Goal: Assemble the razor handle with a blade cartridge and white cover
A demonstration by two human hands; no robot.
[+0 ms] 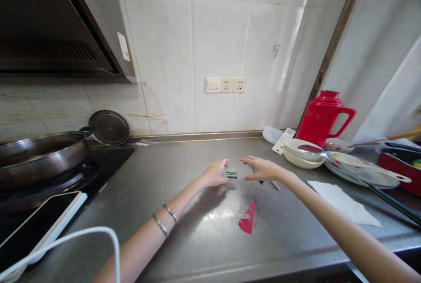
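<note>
My left hand [217, 174] is low over the steel counter, its thumb and fingers parted. At its fingertips is a small pale or clear object with dark green stripes [231, 173]; its kind is too small to make out. Across a short gap, my right hand [261, 169] faces it with fingers spread and nothing visibly gripped. Partly hidden under the right hand is a small dark item [261, 182]. A thin metallic stick [275, 185] lies beside it. Nearer to me, a torn pink-red scrap [247, 220] rests on the counter [197, 248].
At left, a pan [42, 156] sits on the stove, near a white-edged device [49, 230] and its white cable [98, 229]. At right stand a red thermos jug [322, 118], stacked bowls [302, 160], a plate with utensils [365, 182] and a white paper sheet [344, 204].
</note>
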